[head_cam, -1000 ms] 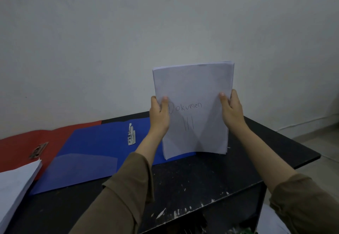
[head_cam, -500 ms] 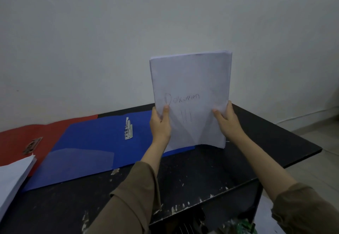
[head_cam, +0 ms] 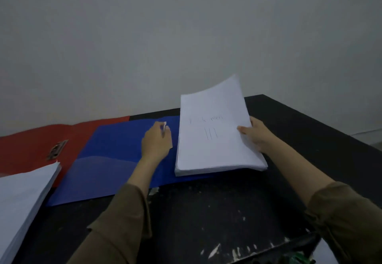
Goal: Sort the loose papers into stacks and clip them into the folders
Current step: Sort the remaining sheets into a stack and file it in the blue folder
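— Where is the paper stack (head_cam: pixel 215 139) right now?

— It lies on the right half of the open blue folder (head_cam: pixel 115 160), its near edge down on the folder and its far edge curling up off it. The top sheet carries handwriting and three upright strokes; the writing is too blurred to read.

— Who has hold of it?

— The right hand (head_cam: pixel 257 135) grips its right edge, thumb on top of the sheets, the other fingers tucked beneath and out of sight.

— And the left hand (head_cam: pixel 156 141)?

— It is over the middle of the blue folder, just beside the stack's left edge but apart from it. Its fingers are curled in, and a small pale metal piece (head_cam: pixel 164 126) shows at the fingertips. It looks pinched there, though the blur makes the grip hard to confirm.

— Anything else on the dark surface (head_cam: pixel 206 212)?

— A red folder (head_cam: pixel 31 150) lies open to the left, partly under the blue one, with a metal clip (head_cam: pixel 57 150) on it. A second pile of white paper (head_cam: pixel 22 201) sits at the near left, overlapping the red folder's edge. The surface is scuffed with pale paint marks near the front.
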